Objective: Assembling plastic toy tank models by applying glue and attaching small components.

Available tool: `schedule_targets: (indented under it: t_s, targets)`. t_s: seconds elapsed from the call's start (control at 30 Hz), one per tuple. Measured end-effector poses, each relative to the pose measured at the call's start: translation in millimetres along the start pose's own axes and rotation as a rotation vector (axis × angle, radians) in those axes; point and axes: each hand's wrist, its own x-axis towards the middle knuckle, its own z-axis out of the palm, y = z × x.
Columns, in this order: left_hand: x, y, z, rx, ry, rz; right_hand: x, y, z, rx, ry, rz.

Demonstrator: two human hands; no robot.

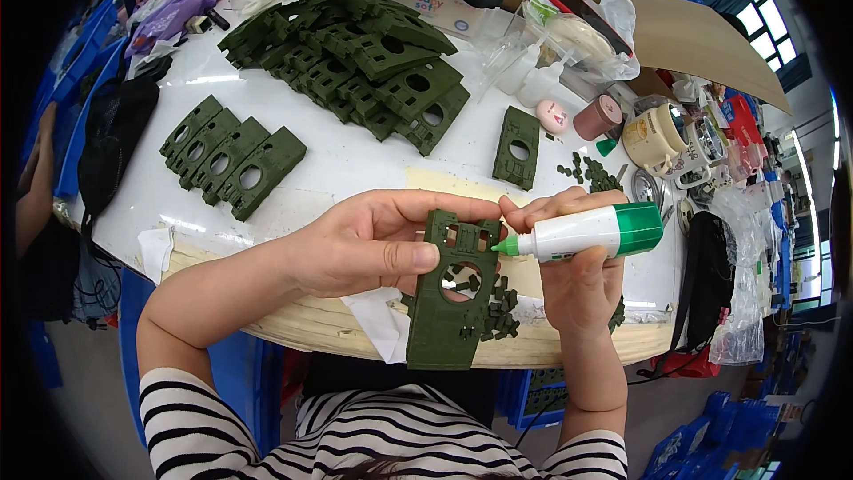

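Note:
My left hand (369, 244) grips a dark green plastic model hull plate (444, 329) by its upper left side, thumb on the front face. The plate has a large round hole and small square openings at its top. My right hand (573, 280) is closed around a white glue bottle (577, 233) with a green base and a green nozzle. The bottle lies nearly level, its tip at the plate's upper right edge; whether it touches I cannot tell. Small green parts (502, 311) lie on the table beside and behind the plate.
A big heap of green plates (364, 62) covers the back of the table (160, 213). Several more plates (235, 160) overlap at left, and one (517, 149) lies at right near loose small green pieces (600, 176). A beige mug (653, 138), bottles (533, 76) and bags stand farther right.

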Motion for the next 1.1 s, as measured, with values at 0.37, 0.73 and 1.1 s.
schedule_targets:
  t_s: [0.37,0.73,1.1]
  targets:
    - [0.4,1.0,1.0,-0.007,0.002,-0.002,0.7,-0.6,-0.5,-0.017,-0.020,-0.004]
    - [1.0,0.4,1.9,-0.013,0.001,0.003,-0.3,-1.0,-0.4,-0.004,-0.013,-0.002]
    - [0.1,1.9,2.1,-0.023,0.018,-0.026,1.0,-7.8,-2.9,0.180,0.058,0.070]
